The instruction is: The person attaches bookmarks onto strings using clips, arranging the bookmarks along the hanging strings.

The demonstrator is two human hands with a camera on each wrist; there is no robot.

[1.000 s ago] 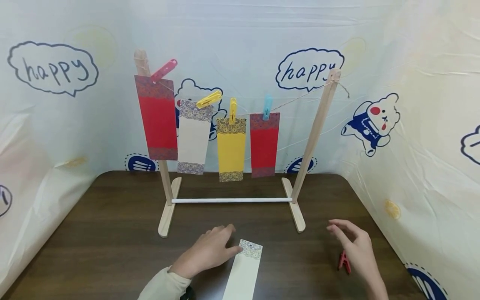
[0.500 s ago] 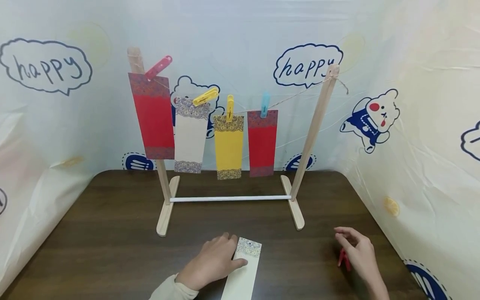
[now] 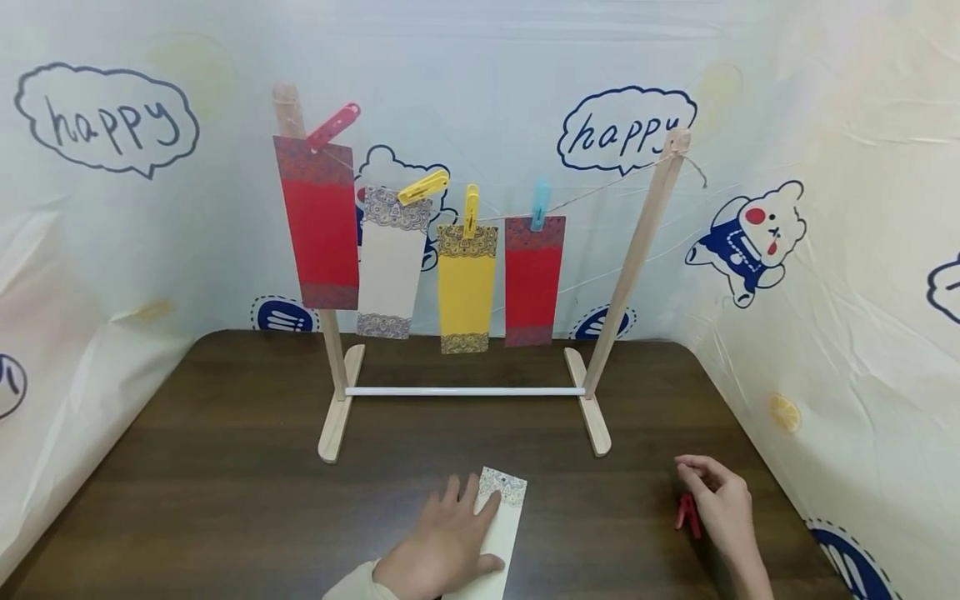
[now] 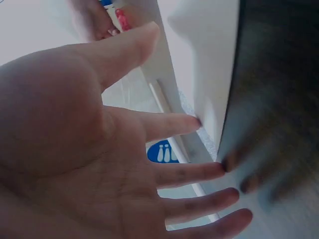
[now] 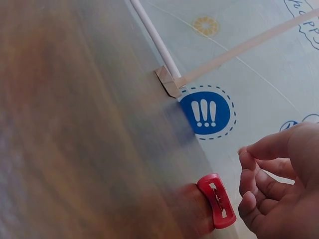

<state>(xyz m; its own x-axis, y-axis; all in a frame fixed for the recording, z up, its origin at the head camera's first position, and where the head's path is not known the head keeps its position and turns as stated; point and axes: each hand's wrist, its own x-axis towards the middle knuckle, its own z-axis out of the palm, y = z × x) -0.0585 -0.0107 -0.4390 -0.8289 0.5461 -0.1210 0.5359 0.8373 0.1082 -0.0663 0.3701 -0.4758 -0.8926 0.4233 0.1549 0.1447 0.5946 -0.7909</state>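
Observation:
A white card point(image 3: 512, 518) with a lace-patterned end lies on the dark table, partly hidden by my left hand point(image 3: 444, 533). The fingers of that hand are straight and spread, and the index fingertip is right at the card in the left wrist view. On the right, a red clothespin point(image 3: 686, 515) stands on the table beside my right hand point(image 3: 722, 503). In the right wrist view this clothespin point(image 5: 217, 201) is a little apart from the loosely curled fingers point(image 5: 271, 147), which hold nothing.
Behind the hands stands a wooden frame point(image 3: 633, 250) with a white crossbar point(image 3: 465, 391) and a string. Pink, yellow and blue clothespins hold red, white and yellow cards, such as the yellow card point(image 3: 467, 287). A printed curtain point(image 3: 480, 67) surrounds the table point(image 3: 225, 467).
My left hand has moved right, onto the white card, and its fingers have spread. My right hand has lowered slightly beside the red clothespin. The head view has shifted a little.

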